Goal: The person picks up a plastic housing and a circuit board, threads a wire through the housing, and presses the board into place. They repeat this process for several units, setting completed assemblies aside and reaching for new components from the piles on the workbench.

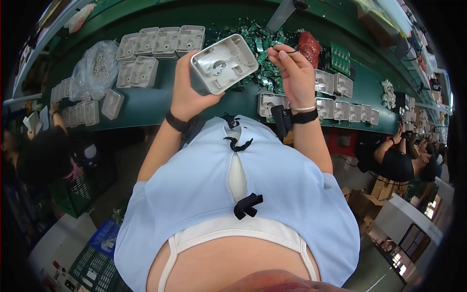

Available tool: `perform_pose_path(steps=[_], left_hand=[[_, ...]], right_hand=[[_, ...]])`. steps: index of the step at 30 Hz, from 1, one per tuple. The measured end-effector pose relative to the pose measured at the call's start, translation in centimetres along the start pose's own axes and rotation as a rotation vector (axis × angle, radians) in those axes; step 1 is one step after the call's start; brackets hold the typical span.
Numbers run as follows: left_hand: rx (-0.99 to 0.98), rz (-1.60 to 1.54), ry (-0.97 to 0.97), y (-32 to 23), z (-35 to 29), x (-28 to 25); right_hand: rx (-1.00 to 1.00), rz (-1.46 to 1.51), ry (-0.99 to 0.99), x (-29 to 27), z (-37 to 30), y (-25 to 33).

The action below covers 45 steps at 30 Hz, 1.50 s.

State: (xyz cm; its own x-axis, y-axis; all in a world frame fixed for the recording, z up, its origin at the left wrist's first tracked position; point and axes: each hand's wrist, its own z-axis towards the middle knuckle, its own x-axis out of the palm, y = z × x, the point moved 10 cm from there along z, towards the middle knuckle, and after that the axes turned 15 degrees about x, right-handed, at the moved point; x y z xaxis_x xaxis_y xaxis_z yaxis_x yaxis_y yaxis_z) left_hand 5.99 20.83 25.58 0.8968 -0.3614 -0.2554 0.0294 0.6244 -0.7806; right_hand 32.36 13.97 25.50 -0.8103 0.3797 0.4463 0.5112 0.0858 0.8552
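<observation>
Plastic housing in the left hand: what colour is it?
The plastic housing is light grey, seen best in the head view.

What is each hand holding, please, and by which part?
The left hand grips a pale open box by its outer walls. The right hand seems to pinch a thin dark piece; by which part cannot be told.

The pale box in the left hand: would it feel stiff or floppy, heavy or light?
The pale box is probably stiff: its walls look straight in the left hand. It is likely light for its size, since it looks hollow and one hand holds it.
</observation>
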Motion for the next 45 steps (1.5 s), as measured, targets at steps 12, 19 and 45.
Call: perform_pose_path(steps=[12,19,45], left_hand=[[0.176,0.285,0.075,-4.9,2.8,1.7],[0.159,0.230,0.035,-5.1,3.0,2.1],[0.135,0.095,0.164,-3.9,2.3,5.8]], right_hand=[[-0.347,-0.214,0.052,4.9,-3.7,1.5],[-0.399,-0.645,-0.033,6.4,-4.4,1.6],[-0.732,-1.105,-0.137,6.2,-5.9,1.0]])
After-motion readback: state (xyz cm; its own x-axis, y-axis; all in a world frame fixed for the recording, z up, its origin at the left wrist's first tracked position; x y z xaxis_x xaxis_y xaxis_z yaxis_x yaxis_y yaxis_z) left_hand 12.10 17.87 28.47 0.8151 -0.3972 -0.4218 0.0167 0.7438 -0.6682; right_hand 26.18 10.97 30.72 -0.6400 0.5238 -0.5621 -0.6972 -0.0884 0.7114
